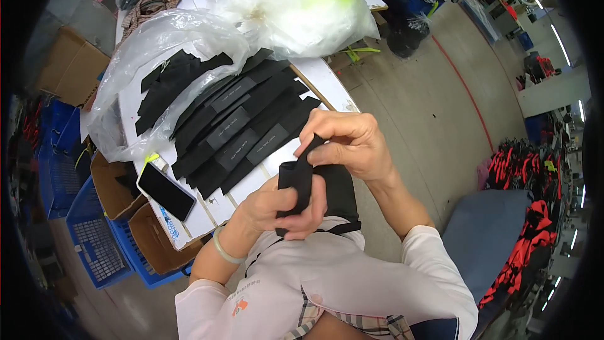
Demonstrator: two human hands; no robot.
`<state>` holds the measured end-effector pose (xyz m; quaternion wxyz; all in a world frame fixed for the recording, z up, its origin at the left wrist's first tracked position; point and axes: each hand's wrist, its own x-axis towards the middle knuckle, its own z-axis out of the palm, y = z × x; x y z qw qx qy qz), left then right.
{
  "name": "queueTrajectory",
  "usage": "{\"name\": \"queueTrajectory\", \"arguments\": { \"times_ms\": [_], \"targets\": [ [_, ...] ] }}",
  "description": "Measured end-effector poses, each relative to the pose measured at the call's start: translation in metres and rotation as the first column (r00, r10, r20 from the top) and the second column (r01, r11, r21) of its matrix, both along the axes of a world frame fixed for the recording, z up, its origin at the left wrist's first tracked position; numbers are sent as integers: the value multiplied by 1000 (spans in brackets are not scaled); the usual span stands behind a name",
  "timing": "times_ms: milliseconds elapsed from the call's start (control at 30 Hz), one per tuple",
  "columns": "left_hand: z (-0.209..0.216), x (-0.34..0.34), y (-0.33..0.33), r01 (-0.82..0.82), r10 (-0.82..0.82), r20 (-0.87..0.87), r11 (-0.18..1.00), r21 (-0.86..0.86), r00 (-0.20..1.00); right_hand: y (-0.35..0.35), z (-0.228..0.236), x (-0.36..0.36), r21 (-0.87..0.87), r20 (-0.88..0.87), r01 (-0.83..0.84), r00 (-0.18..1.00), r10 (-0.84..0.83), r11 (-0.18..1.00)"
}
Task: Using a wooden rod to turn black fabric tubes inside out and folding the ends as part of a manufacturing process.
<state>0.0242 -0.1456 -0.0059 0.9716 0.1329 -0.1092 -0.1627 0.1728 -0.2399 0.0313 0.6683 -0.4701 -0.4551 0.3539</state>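
Close in front of my body, a folded black fabric strip is held between both hands. My left hand is wrapped round its lower part, thumb across the front. Higher up, my right hand pinches the strip's upper end between thumb and fingers. To the left of my hands, overlapping rows of black fabric strips with small dark labels lie on the white table. More black pieces rest partly under clear plastic at the far left of these rows.
A phone lies at the table's near-left edge. Large clear plastic bags cover the table's far end. Blue crates and a cardboard box stand left of the table. Piles of red and black pieces are at the right.
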Motion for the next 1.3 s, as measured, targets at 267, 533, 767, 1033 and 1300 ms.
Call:
{"name": "queueTrajectory", "arguments": {
  "times_ms": [267, 533, 767, 1033, 1300],
  "targets": [
    [-2, -11, 10, -424, 466, 267, 273, 864, 844, 5, 16, -23, -332, -40, 42, 997, -58, 942],
    [-27, -12, 16, -499, 637, 476, -162, 851, 606, 13, 15, -38, -285, 34, 105, 994, -100, 953],
    [-13, -25, 27, -225, 316, 10, 653, 723, 949, 52, -2, -40, -304, -46, 224, 967, -249, 926],
    [-41, -39, 40, -222, 332, -163, 853, 472, 929, 101, -21, -37, -393, -188, 318, 891, -414, 863],
    [-28, -38, 45, -360, 498, -299, 836, 413, 814, 85, -38, -36, -450, -53, 53, 995, -86, 892]
  ]
}}
